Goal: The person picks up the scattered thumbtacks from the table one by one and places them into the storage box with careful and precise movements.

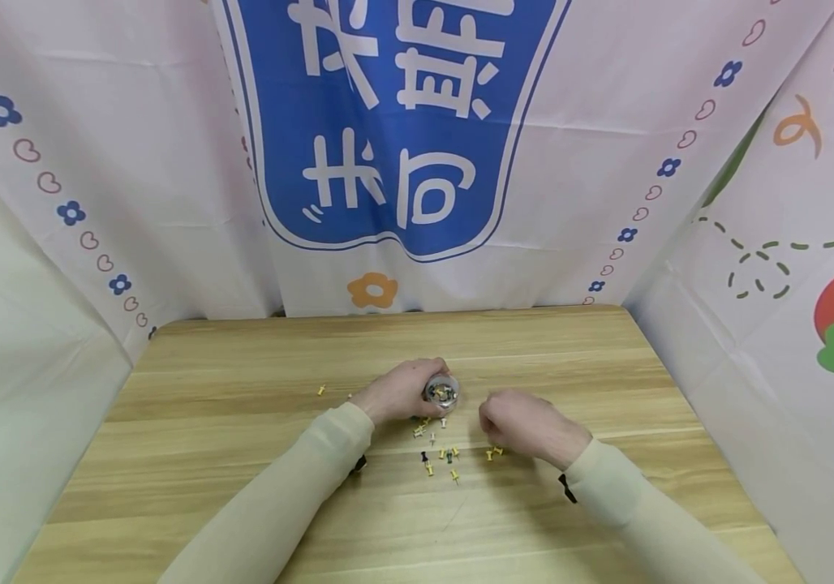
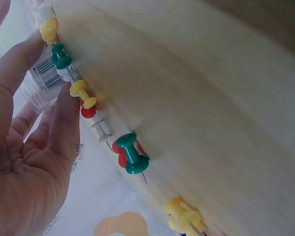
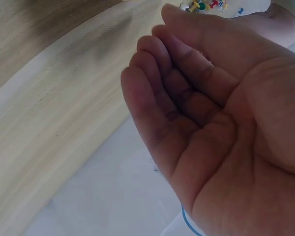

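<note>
My left hand (image 1: 404,392) grips a small clear plastic jar (image 1: 442,391) from its left side, thumb and fingers around the wall. Push pins of mixed colours show inside the jar from above. A barcode label (image 2: 48,73) is on its side in the left wrist view. My right hand (image 1: 526,423) is to the right of the jar, apart from it. In the right wrist view its fingers (image 3: 140,98) are loosely curled, and nothing shows in the palm. Close to it lie yellow push pins (image 1: 490,455). A green push pin (image 2: 132,153) lies near the left hand.
Several loose push pins (image 1: 455,476), yellow, white, green and dark, are scattered in front of the jar on the wooden table (image 1: 242,349). One yellow pin (image 1: 321,389) lies farther left. A printed cloth (image 1: 183,268) hangs behind the table.
</note>
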{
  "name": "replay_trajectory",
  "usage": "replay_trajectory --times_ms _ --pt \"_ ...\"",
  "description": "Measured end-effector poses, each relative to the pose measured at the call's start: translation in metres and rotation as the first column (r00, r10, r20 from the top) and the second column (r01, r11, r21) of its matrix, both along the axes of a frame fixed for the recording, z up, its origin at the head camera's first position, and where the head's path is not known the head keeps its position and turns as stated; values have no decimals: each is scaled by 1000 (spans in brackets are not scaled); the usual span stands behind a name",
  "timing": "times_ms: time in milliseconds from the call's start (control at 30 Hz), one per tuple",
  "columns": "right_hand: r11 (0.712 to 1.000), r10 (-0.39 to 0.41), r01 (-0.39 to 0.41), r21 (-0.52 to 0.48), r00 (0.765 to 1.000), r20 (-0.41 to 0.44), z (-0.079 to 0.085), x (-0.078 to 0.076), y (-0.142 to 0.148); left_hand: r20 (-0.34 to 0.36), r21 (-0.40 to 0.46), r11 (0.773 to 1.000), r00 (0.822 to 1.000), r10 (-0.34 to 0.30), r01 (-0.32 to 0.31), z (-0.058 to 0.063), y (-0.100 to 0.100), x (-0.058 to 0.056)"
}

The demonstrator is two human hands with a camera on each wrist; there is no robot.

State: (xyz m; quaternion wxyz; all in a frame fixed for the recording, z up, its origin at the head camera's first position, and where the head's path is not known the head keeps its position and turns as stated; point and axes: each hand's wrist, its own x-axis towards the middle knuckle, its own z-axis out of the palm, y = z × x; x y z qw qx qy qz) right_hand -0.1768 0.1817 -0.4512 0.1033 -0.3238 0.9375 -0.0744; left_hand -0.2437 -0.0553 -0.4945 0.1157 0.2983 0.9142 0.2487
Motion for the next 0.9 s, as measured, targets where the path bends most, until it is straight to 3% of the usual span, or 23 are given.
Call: replay_trajectory --times_ms 567,900 --pt "991 -30 27 132 999 23 -1 11 1 11 6 1000 1000 8 -8 3 0 1" --pt "990 -46 43 138 999 23 -6 10 0 16 5 1000 1000 10 -10 4 0 2"
